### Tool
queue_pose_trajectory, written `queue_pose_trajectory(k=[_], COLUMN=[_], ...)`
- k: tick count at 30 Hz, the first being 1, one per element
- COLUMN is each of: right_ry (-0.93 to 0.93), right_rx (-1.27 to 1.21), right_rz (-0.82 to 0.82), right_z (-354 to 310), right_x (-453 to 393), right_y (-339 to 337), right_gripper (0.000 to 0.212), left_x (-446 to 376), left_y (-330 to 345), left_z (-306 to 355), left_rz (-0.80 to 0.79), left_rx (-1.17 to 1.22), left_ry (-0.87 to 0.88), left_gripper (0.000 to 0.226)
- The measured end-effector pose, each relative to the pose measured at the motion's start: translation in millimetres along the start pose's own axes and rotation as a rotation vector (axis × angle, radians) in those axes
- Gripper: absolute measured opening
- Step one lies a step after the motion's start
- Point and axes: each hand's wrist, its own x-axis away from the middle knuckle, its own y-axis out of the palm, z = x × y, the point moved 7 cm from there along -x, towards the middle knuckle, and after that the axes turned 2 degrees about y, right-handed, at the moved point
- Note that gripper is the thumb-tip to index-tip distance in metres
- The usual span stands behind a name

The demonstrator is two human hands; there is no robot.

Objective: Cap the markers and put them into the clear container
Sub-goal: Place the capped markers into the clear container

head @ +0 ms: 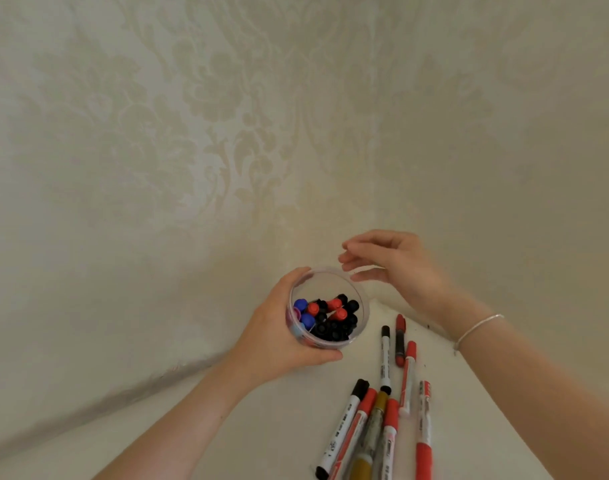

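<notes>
Markers (382, 420) are seen lying loose on the white tabletop (279, 427) at near right, roughly eight or nine, apparently all capped: black, red and one gold (372, 434). None of these has yet been placed. Clear container (329, 308) is gripped by the left hand (279, 337), fingers and thumb wrapped round its wall, held just left of the far end of the loose group. Inside, many capped marker ends (327, 318) in black, red and blue are noted standing packed. Right hand (396, 268) hovers just beyond the rim, fingers relaxed and spread, nothing held. Task is judged well past halfway; the loose group remains.
</notes>
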Motion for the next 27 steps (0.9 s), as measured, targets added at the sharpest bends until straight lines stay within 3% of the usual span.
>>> queue_pose_trajectory(k=[2, 4, 8, 11, 15, 24, 27], right_ry=[0.056, 0.167, 0.467, 0.575, 0.695, 0.761, 0.717], right_rx=[-0.001, 0.181, 0.797, 1.021, 1.059, 0.996, 1.095], right_rz=[0.163, 0.214, 0.041, -0.019, -0.098, -0.051, -0.062], right_z=[19, 41, 91, 109, 130, 156, 159], right_x=[5, 9, 29, 42, 57, 54, 47], right_y=[-30, -49, -72, -70, -55, -46, -43], right_gripper=[0.015, 0.015, 0.032, 0.043, 0.071, 0.064, 0.063], left_x=[-4, -7, -7, -4, 0, 3, 1], left_y=[8, 10, 24, 32, 37, 41, 41], left_z=[6, 9, 11, 8, 8, 8, 9], left_rz=[0.012, 0.031, 0.014, -0.005, -0.013, 0.003, -0.005], left_rx=[-0.019, -0.035, -0.075, -0.09, -0.126, -0.135, -0.148], left_ry=[0.026, 0.046, 0.067, 0.056, 0.078, 0.113, 0.126], left_gripper=[0.106, 0.107, 0.109, 0.11, 0.113, 0.114, 0.114])
